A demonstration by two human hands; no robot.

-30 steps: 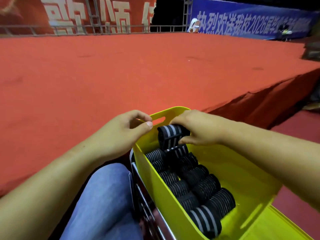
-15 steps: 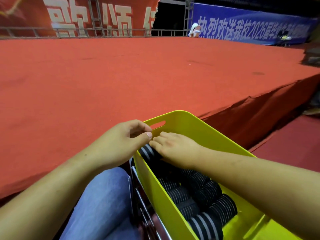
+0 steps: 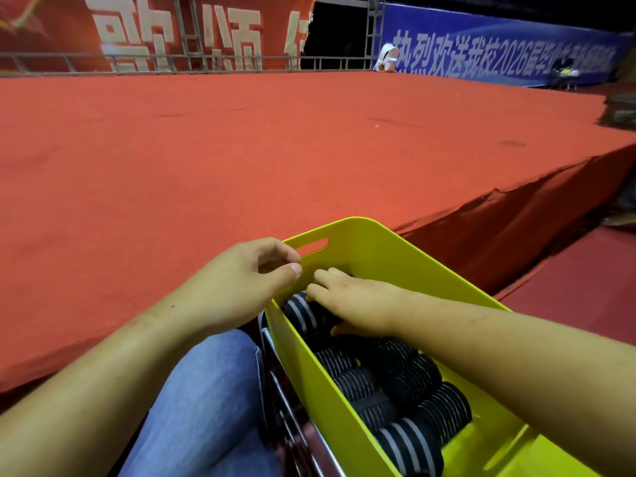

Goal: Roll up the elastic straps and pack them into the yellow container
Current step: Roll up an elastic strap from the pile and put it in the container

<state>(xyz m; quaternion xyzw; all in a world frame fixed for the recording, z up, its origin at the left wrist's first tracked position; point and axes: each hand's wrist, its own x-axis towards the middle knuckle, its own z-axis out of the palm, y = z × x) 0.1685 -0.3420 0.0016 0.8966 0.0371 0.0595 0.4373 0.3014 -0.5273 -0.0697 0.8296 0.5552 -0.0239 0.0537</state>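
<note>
Right hand (image 3: 358,301) lowered onto rolled straps (image 3: 304,313), fingers (image 3: 327,274) flat, left hand (image 3: 241,287) pinching yellow container (image 3: 395,256) rim

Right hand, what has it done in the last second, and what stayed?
The right hand lowered its rolled strap into the far end of the yellow container and now presses flat on it. The left hand still holds the rim; the other rolls stayed put.

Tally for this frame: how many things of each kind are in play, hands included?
Strap rolls: 8 in view; more may hide under the right hand
Container: 1
Hands: 2, counting the left hand
Total: 11
</note>
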